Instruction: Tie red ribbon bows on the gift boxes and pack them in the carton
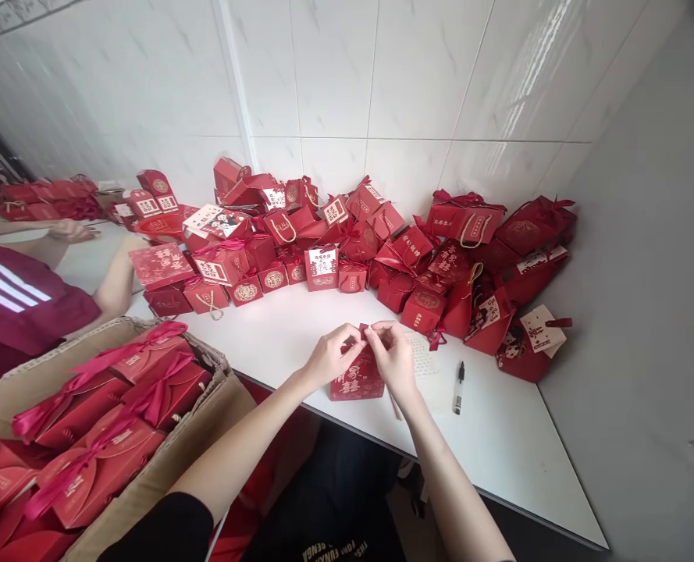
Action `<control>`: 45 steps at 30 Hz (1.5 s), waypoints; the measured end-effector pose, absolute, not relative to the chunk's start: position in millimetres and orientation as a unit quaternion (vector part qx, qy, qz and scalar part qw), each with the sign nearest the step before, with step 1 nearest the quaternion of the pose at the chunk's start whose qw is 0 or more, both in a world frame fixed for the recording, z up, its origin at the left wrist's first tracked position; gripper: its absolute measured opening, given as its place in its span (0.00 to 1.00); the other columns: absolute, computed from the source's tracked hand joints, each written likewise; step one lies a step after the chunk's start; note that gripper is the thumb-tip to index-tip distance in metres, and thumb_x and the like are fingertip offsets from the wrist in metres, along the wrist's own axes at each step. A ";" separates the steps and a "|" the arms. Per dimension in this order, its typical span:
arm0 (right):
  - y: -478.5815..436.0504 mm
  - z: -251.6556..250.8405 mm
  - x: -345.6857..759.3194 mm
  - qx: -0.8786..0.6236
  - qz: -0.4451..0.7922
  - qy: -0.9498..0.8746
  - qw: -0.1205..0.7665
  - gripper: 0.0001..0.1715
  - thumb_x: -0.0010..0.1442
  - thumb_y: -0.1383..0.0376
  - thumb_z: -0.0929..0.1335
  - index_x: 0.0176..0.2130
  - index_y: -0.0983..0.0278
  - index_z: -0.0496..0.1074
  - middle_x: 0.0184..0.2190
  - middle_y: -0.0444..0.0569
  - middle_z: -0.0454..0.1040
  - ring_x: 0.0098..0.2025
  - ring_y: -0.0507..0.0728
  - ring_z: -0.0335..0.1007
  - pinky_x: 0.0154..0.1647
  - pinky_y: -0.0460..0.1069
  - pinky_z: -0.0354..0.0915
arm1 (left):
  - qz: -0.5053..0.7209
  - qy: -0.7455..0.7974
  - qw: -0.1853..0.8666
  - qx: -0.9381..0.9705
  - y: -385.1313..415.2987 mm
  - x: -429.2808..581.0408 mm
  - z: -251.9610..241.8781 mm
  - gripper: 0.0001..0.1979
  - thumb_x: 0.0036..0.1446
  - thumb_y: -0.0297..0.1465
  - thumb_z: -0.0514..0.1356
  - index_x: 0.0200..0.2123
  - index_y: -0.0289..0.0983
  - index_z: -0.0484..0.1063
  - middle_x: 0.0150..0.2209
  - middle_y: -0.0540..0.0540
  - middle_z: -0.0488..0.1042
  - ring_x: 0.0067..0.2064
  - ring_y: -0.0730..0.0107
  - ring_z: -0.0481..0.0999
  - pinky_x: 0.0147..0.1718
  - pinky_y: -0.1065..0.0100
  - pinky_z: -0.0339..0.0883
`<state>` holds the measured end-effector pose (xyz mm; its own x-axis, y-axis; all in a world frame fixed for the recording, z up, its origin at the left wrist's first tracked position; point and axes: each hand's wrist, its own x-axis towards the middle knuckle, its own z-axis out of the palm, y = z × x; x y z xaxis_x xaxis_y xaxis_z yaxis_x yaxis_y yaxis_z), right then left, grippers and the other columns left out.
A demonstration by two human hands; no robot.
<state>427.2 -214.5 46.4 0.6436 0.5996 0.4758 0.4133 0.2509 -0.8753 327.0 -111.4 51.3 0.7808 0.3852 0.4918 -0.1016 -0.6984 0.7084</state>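
Observation:
A red gift box (358, 384) with pale printed characters stands near the front edge of the white table. Its narrow top is pinched between the fingers of my left hand (340, 351) and my right hand (392, 351), which meet just above it. Both hands are closed at the tip of the box. A thin strip hangs down below my right hand. Just right of it lie a sheet of paper (424, 355) with rows of writing and a black-capped pen (459, 388).
Several finished-looking red gift boxes (276, 226) are heaped along the tiled wall. At the left, a cardboard carton (229, 382) holds red boxes with ribbons. A person in a maroon sleeve (24, 304) sits beyond it. A grey wall (645, 312) bounds the right side.

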 end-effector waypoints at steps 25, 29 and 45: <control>-226.1 28.4 426.6 -0.594 0.005 -0.505 0.625 0.03 0.59 0.67 0.63 0.35 0.61 0.67 0.32 0.45 0.69 0.37 0.55 0.66 0.40 0.50 0.62 | 0.386 -0.025 0.321 0.864 -109.4 323.6 39.4 0.22 0.51 0.21 0.53 0.51 0.37 0.66 0.42 0.43 0.71 0.43 0.66 0.72 0.42 0.64 0.70; -226.9 27.7 427.2 -0.592 0.015 -0.502 0.630 0.03 0.60 0.66 0.63 0.35 0.61 0.68 0.33 0.45 0.69 0.38 0.55 0.67 0.41 0.50 0.62 | 0.368 -0.003 0.353 0.860 -109.7 323.5 40.6 0.19 0.54 0.23 0.53 0.49 0.37 0.67 0.42 0.44 0.71 0.40 0.69 0.73 0.41 0.66 0.69; -224.1 23.0 428.2 -0.592 0.069 -0.447 0.667 0.06 0.57 0.61 0.67 0.34 0.62 0.66 0.32 0.45 0.70 0.37 0.56 0.67 0.40 0.50 0.63 | 0.307 0.073 0.533 0.785 -105.0 320.9 39.1 0.24 0.53 0.33 0.57 0.54 0.37 0.57 0.32 0.48 0.71 0.37 0.67 0.73 0.41 0.63 0.65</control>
<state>428.2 -224.1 23.0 0.5912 0.6215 0.5140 0.4362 0.2897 -0.8520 320.9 -105.0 39.1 0.8014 0.4409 0.4041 -0.2132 -0.4207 0.8818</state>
